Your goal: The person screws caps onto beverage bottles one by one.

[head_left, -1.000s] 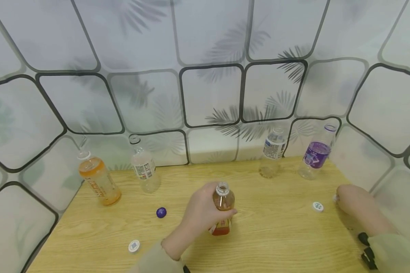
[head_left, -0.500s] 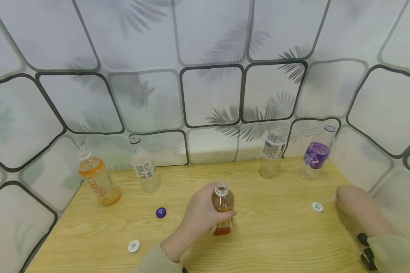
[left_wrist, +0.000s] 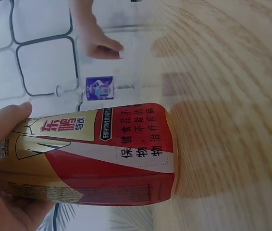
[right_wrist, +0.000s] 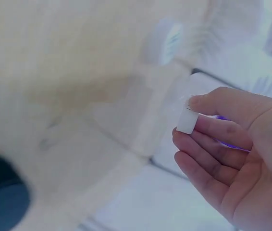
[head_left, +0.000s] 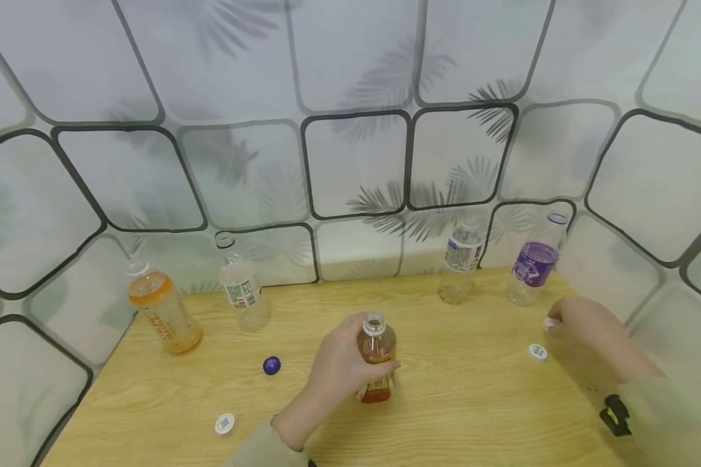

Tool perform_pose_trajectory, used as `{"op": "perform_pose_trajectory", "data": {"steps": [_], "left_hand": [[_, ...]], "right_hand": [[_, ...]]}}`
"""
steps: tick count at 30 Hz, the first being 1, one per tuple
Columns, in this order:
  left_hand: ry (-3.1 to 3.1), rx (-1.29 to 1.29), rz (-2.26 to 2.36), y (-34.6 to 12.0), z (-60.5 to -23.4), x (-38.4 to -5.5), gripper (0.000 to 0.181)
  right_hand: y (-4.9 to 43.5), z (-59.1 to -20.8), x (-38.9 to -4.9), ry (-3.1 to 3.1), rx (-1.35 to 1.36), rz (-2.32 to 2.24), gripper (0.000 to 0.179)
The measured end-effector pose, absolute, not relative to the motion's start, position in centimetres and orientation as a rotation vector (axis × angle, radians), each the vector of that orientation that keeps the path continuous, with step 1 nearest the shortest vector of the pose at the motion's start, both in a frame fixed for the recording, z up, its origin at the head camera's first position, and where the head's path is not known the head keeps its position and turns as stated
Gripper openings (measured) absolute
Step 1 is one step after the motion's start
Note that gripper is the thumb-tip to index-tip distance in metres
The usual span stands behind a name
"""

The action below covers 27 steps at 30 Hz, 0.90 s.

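Observation:
In the head view my left hand (head_left: 338, 366) grips an uncapped drink bottle (head_left: 379, 340) that stands upright on the table, its clear neck uncovered. The left wrist view shows this bottle's red and gold label (left_wrist: 102, 159), with the thumb and fingers wrapped round its upper part. Over at the right, my right hand (head_left: 589, 327) pinches a small white bottle cap (right_wrist: 188, 120) between thumb and fingers, raised over the table. Another white cap (head_left: 538, 352) lies on the tabletop just left of that hand.
An orange-tinted bottle (head_left: 166, 314) and a clear bottle (head_left: 243, 292) stand back left. Back right are a clear bottle (head_left: 462, 259) and a purple-labelled bottle (head_left: 535, 264). A blue cap (head_left: 272, 365) and a white cap (head_left: 224, 423) lie left. A patterned wall (head_left: 356, 168) borders the table.
My right hand has lifted and shifted left and away from me with the white cap, which shows more now. My left hand keeps its grip on the bottle in place.

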<state>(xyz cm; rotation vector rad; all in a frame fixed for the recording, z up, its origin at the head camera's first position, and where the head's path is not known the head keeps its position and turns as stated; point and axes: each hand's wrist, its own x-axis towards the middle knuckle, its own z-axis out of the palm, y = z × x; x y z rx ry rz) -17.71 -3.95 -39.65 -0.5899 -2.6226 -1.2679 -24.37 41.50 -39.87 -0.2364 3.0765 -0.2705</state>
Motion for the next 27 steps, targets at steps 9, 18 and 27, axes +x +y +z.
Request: {"op": "perform_pose_trajectory", "data": {"steps": [9,18,27], "left_hand": [[-2.594,-0.585,-1.268,-3.9,-39.9,-17.7,0.066],[-2.597,-0.579,-1.282,-4.0,-39.9,-17.7,0.067],[-2.586,-0.589,-1.282,-4.0,-40.0,-17.7,0.068]], "right_hand": [[37.2,-37.6,-25.0,3.137,-0.401,-0.277,0.020],[31.7,-34.5,-23.8,3.209,-0.527,-0.242,0.024],[27.6,-32.5,-22.6,3.275,-0.643,-0.239,0.024]]}}
